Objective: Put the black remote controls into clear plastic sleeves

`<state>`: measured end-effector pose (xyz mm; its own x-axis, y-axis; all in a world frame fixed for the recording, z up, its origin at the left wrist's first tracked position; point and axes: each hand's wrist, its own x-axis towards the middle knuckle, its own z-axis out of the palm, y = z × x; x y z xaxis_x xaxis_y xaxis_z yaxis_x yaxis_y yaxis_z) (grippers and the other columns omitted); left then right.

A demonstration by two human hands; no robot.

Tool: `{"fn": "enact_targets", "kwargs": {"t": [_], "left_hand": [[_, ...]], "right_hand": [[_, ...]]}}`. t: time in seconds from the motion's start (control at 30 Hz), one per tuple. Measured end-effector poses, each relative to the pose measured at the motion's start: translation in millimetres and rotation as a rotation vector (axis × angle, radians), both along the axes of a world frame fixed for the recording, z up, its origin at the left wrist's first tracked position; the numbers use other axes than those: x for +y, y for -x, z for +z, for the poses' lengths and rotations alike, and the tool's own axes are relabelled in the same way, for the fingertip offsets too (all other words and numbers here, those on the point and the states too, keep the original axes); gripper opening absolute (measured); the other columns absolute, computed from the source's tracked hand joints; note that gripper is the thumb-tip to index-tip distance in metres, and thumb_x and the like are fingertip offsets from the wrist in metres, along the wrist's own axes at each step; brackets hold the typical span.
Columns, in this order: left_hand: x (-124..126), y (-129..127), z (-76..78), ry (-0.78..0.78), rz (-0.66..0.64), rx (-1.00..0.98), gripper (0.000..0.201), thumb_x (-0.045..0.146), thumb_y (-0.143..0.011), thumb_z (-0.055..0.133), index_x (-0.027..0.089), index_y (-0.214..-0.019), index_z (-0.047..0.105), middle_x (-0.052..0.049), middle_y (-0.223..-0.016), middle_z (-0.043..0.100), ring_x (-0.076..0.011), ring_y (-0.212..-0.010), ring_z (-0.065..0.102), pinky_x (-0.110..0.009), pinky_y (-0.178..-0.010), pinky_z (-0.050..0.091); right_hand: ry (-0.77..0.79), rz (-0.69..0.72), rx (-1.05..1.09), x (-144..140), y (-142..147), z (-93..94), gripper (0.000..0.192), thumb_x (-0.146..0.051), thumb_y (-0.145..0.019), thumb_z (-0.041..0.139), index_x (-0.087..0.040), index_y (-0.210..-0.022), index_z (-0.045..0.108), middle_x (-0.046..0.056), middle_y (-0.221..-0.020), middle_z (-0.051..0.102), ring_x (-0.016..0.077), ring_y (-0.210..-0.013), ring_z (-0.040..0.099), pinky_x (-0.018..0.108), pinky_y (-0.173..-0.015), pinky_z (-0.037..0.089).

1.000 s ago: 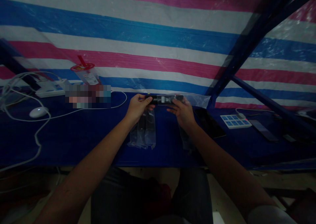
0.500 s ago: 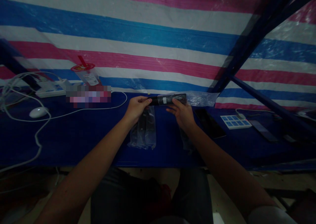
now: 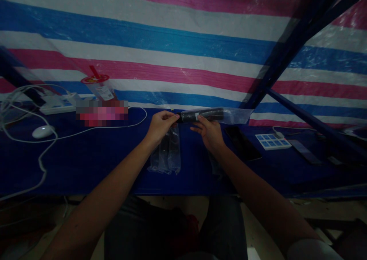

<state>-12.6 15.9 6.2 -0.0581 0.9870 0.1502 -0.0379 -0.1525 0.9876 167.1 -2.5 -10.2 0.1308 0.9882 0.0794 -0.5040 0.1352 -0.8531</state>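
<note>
Both my bare forearms reach forward from the bottom corners and converge toward the middle, elbows spread wide. My left hand (image 3: 160,124) sits palm-inward, knuckles up, thumb and fingertips pinched together at its far right edge. My right hand (image 3: 209,132) is just beside it, a small gap between the two, back of the hand facing me, fingers curled and the thumb poking out to the left. Wrists are straight, roughly level with each other. A pale sleeve edge shows at my right upper arm, low right.
</note>
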Motion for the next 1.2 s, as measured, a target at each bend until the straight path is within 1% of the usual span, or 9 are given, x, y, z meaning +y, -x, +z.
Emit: {"fn": "enact_targets", "kwargs": {"t": [0.2, 0.33, 0.4, 0.57, 0.73, 0.87, 0.93, 1.03, 1.2], "left_hand": [[-2, -6, -1.6, -0.059, 0.018, 0.113, 0.031, 0.041, -0.073, 0.082, 0.014, -0.081, 0.068, -0.004, -0.072, 0.067, -0.0155, -0.064, 0.060, -0.027, -0.062, 0.044], [-4, -10, -4.2, -0.075, 0.095, 0.167, 0.038, 0.039, -0.065, 0.088, 0.016, -0.083, 0.064, -0.003, -0.076, 0.063, -0.0159, -0.070, 0.059, -0.027, -0.064, 0.042], [-4, -11, -6.8, -0.086, 0.113, 0.179, 0.039, 0.038, -0.064, 0.089, 0.017, -0.082, 0.061, -0.001, -0.076, 0.062, -0.0155, -0.071, 0.058, -0.027, -0.065, 0.041], [1, -8, -12.8, -0.101, 0.134, 0.212, 0.040, 0.036, -0.066, 0.088, 0.018, -0.084, 0.058, 0.000, -0.077, 0.059, -0.0148, -0.071, 0.056, -0.027, -0.067, 0.041], [2, -5, -12.9, -0.120, 0.118, 0.208, 0.036, 0.031, -0.067, 0.087, 0.018, -0.086, 0.059, 0.001, -0.078, 0.059, -0.0142, -0.071, 0.055, -0.026, -0.067, 0.041], [2, -4, -12.1, -0.125, 0.060, 0.164, 0.029, 0.028, -0.070, 0.084, 0.018, -0.083, 0.059, 0.001, -0.074, 0.058, -0.0131, -0.067, 0.054, -0.025, -0.062, 0.039], [1, -4, -11.3, -0.116, 0.064, 0.167, 0.026, 0.026, -0.070, 0.084, 0.018, -0.081, 0.061, 0.000, -0.074, 0.060, -0.0134, -0.067, 0.055, -0.025, -0.062, 0.040], [0, -5, -9.8, -0.081, 0.085, 0.155, 0.026, 0.030, -0.070, 0.083, 0.016, -0.081, 0.064, -0.002, -0.075, 0.064, -0.0142, -0.067, 0.057, -0.026, -0.062, 0.041], [0, -6, -9.1, -0.025, 0.044, 0.117, 0.026, 0.035, -0.070, 0.081, 0.015, -0.080, 0.068, -0.002, -0.070, 0.067, -0.0151, -0.063, 0.059, -0.027, -0.061, 0.042]], "right_hand": [[-0.050, -0.040, -0.048, 0, 6, -4.2, 0.032, -0.034, -0.068, 0.086, -0.019, -0.091, 0.070, 0.003, -0.095, 0.074, 0.0191, -0.081, 0.072, 0.031, -0.061, 0.064], [-0.100, -0.106, -0.129, -3, 13, -6.6, 0.027, -0.033, -0.068, 0.086, -0.021, -0.088, 0.072, 0.003, -0.095, 0.073, 0.0206, -0.084, 0.072, 0.032, -0.060, 0.065], [-0.117, -0.107, -0.185, -5, 16, -7.2, 0.023, -0.032, -0.070, 0.085, -0.023, -0.087, 0.073, 0.002, -0.093, 0.074, 0.0204, -0.083, 0.072, 0.032, -0.060, 0.065], [-0.130, -0.054, -0.213, -9, 19, -7.2, 0.020, -0.034, -0.073, 0.083, -0.024, -0.087, 0.073, 0.001, -0.092, 0.075, 0.0200, -0.086, 0.073, 0.032, -0.064, 0.066], [-0.114, 0.038, -0.099, -8, 16, -3.8, 0.029, -0.037, -0.072, 0.083, -0.023, -0.094, 0.071, 0.002, -0.097, 0.075, 0.0219, -0.088, 0.074, 0.033, -0.064, 0.066], [-0.051, 0.112, -0.001, -6, 13, -0.1, 0.028, -0.038, -0.075, 0.080, -0.022, -0.096, 0.068, 0.003, -0.097, 0.076, 0.0232, -0.087, 0.075, 0.036, -0.067, 0.066], [-0.037, 0.139, 0.032, -5, 12, 0.3, 0.028, -0.036, -0.075, 0.079, -0.022, -0.095, 0.067, 0.004, -0.097, 0.077, 0.0244, -0.087, 0.076, 0.038, -0.068, 0.066], [-0.037, 0.182, 0.046, -4, 11, -1.1, 0.026, -0.034, -0.075, 0.079, -0.022, -0.095, 0.066, 0.004, -0.098, 0.077, 0.0255, -0.089, 0.076, 0.040, -0.070, 0.065], [-0.055, 0.219, 0.021, -3, 11, -3.9, 0.028, -0.033, -0.074, 0.080, -0.022, -0.097, 0.067, 0.005, -0.104, 0.077, 0.0265, -0.092, 0.075, 0.041, -0.073, 0.065]]}}
